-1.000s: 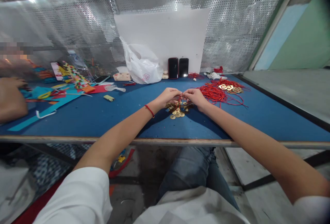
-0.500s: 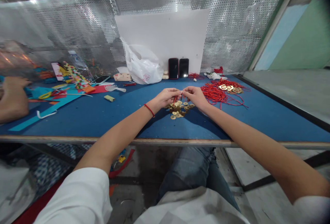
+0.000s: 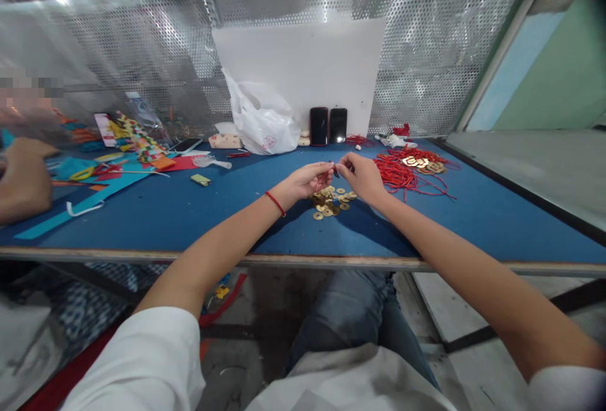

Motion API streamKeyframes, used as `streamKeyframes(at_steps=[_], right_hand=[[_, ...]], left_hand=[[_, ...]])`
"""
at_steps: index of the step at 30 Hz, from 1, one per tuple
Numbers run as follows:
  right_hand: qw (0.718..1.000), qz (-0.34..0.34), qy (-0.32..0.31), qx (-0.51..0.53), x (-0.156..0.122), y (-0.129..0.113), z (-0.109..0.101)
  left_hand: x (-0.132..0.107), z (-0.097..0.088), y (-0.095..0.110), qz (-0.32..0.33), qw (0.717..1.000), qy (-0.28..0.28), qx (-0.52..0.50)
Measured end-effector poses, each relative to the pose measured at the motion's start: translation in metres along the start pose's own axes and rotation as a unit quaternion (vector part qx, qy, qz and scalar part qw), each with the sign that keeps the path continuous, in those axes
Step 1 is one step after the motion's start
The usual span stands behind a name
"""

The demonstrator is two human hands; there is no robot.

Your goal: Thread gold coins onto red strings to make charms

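Note:
My left hand point(image 3: 308, 180) and my right hand point(image 3: 363, 177) meet above the table, fingertips pinched close together. Between them shows a short bit of dark red cord point(image 3: 336, 171), small and partly hidden by the fingers. Just below lies a loose pile of gold coins with holes point(image 3: 326, 211), some of it covered by my left hand. To the right of my right hand spreads a tangle of red cords point(image 3: 400, 176), with more gold coins point(image 3: 419, 163) lying on top.
Behind stand a white plastic bag point(image 3: 267, 124) and two dark phones point(image 3: 319, 125). A small greenish packet point(image 3: 201, 180) and a clear plastic spoon point(image 3: 213, 162) lie to the left. At far left, another person's arm point(image 3: 23, 180) rests near coloured paper strips point(image 3: 61, 212).
My right hand has shifted slightly right and up, its fingers more curled. The red strand that hung below my fingers no longer shows there. The coin pile looks much the same.

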State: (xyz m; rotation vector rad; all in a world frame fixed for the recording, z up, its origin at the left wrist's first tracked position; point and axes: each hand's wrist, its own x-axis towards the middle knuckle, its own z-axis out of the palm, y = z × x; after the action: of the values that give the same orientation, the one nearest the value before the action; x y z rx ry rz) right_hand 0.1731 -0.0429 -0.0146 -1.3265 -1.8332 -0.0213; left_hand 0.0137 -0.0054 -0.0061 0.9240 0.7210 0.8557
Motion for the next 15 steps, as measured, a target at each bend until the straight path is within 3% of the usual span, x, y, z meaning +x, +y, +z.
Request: streamKeyframes(at_steps=[3, 7, 11, 15], right_hand=[[0.999, 0.009, 0.023, -0.043, -0.002, -0.004, -0.001], [0.997, -0.052, -0.002, -0.065, -0.006, -0.011, 0.001], [0.988, -0.108, -0.047, -0.102, -0.009, -0.012, 0.003], [0.989, -0.116, -0.037, -0.089, -0.009, -0.010, 0.002]], left_hand=[[-0.001, 0.001, 0.000, 0.015, 0.999, 0.024, -0.017], [0.003, 0.001, -0.002, 0.000, 0.998, 0.054, -0.023], [0.010, -0.001, -0.006, 0.013, 0.998, 0.055, 0.005], [0.011, -0.003, -0.007, 0.058, 0.996, 0.049, 0.045]])
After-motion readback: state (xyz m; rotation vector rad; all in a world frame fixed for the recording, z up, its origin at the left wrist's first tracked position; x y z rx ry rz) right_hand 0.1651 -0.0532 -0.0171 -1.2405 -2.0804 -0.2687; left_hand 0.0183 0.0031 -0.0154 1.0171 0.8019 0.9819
